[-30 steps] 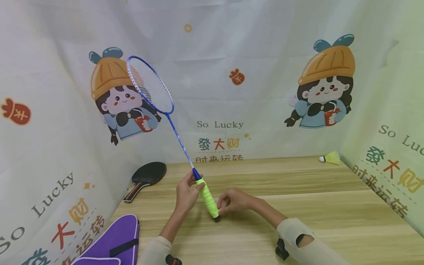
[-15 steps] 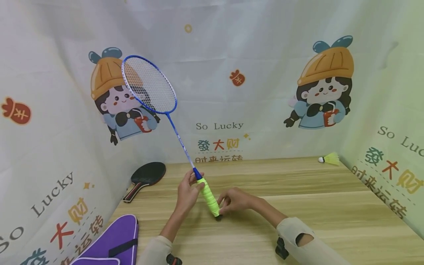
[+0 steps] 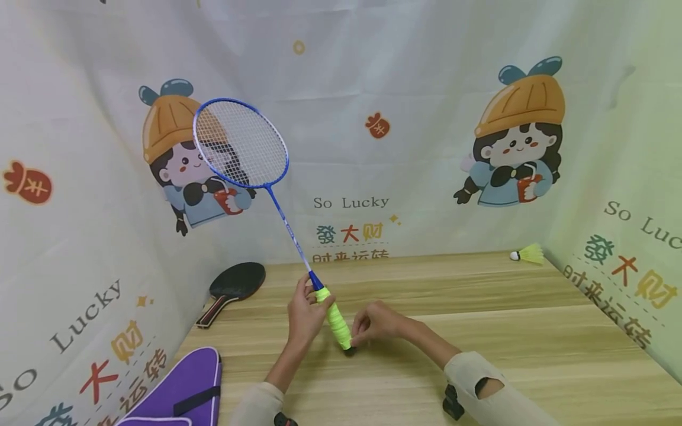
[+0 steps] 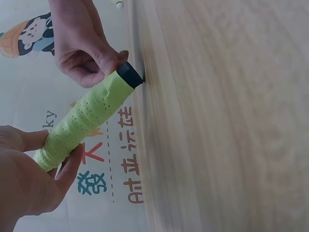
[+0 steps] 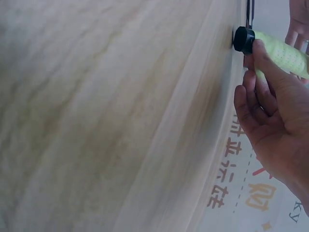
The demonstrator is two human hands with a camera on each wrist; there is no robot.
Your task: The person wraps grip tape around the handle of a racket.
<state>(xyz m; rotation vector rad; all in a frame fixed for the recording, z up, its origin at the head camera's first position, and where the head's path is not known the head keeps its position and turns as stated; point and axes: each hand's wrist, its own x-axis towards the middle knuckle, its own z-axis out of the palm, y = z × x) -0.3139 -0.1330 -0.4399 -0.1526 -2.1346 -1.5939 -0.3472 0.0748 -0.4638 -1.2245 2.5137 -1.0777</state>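
Note:
A blue and white badminton racket (image 3: 288, 225) leans up to the left, head raised, with its black butt cap (image 4: 130, 75) down close over the table. Yellow-green perforated grip tape (image 3: 337, 319) wraps its handle. My left hand (image 3: 308, 316) holds the upper handle between thumb and fingers, just below the blue cone. At the lower end, my right hand (image 3: 382, 322) pinches the tape's edge beside the butt cap with thumb and index finger. In the right wrist view a bit of green tape (image 5: 260, 75) shows among the right fingers (image 5: 251, 96), which are curled.
A black table tennis bat (image 3: 240, 281) lies at the table's back left. In front of it is a purple case (image 3: 181, 378) with a black strap. A yellow shuttlecock (image 3: 528, 254) lies at the back right corner. Printed cloth (image 3: 426, 225) walls the wooden table (image 3: 479, 296) on three sides.
The racket has turned about its length, so its strung face now shows wider toward the head camera. The left hand has turned slightly with it; the right hand stays at the handle's lower end.

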